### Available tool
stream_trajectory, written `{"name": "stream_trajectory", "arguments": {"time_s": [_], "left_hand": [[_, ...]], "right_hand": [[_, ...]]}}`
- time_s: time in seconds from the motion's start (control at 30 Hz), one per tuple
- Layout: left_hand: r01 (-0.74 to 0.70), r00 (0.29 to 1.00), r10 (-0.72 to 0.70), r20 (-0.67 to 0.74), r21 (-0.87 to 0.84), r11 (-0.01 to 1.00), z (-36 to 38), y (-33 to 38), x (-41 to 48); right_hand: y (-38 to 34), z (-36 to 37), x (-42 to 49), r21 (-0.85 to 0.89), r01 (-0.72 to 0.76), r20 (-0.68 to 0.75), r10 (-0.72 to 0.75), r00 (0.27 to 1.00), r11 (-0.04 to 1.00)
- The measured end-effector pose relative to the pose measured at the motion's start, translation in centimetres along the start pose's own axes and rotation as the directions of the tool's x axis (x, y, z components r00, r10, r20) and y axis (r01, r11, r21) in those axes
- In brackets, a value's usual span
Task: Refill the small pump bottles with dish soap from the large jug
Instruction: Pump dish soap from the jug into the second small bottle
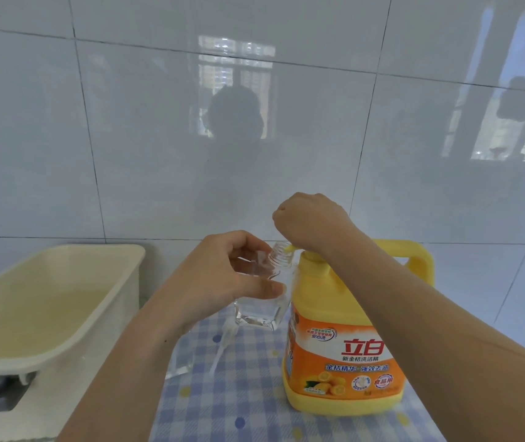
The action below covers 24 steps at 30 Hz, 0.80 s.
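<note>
- Pump bottle (259, 314): clear, cap off, held above the checked cloth (239, 393) and tilted so that its threaded neck points up and right, toward the jug.
- Left hand (219, 275): fingers and thumb curled round the bottle's upper body, thumb across the near side.
- Jug (344, 352): large, yellow with an orange label, upright on the cloth just to the right of the bottle. Its yellow pump spout (290, 248) reaches the bottle's mouth.
- Right hand (312, 218): on top of the jug's pump head, wrist bent, knuckles up. Fingers curl down on the far side; whether they close round the pump head cannot be told.
- Loose white pump with dip tube (224, 339): lying on the cloth below the bottle.
- Surface: blue-and-white checked cloth with yellow and blue dots, spread on a white tiled counter (478, 282).
- Cream plastic tub (105, 250): on the left, beside the cloth.
- Room: glossy white wall tiles (127, 138) with grey joints, reflecting windows and a person's dark outline.
</note>
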<state>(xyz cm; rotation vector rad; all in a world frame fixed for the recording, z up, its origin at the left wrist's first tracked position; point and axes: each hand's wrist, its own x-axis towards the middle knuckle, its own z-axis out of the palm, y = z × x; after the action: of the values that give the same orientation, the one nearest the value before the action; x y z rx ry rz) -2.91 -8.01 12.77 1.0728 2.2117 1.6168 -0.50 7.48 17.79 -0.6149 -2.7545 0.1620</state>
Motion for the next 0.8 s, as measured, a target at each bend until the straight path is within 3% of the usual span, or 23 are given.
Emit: {"name": "stream_trajectory", "arguments": {"time_s": [0.37,0.6,0.8], "left_hand": [[-0.021,0.995,0.023,0.096,-0.025,0.999,-0.1,-0.6,0.2],[0.005,0.973,0.039,0.228,-0.189,0.982,-0.3,-0.9,0.0],[0.037,0.969,-0.006,0.248,-0.122,0.992,-0.1,-1.0,0.2]], "right_hand": [[0.0,0.2,0.3,-0.003,0.005,-0.001,-0.005,1.0,1.0],[0.0,0.2,0.4,0.031,-0.008,-0.006,0.008,1.0,0.999],[0.0,0.1,0.4,-0.028,0.005,0.019,-0.004,1.0,1.0]]}}
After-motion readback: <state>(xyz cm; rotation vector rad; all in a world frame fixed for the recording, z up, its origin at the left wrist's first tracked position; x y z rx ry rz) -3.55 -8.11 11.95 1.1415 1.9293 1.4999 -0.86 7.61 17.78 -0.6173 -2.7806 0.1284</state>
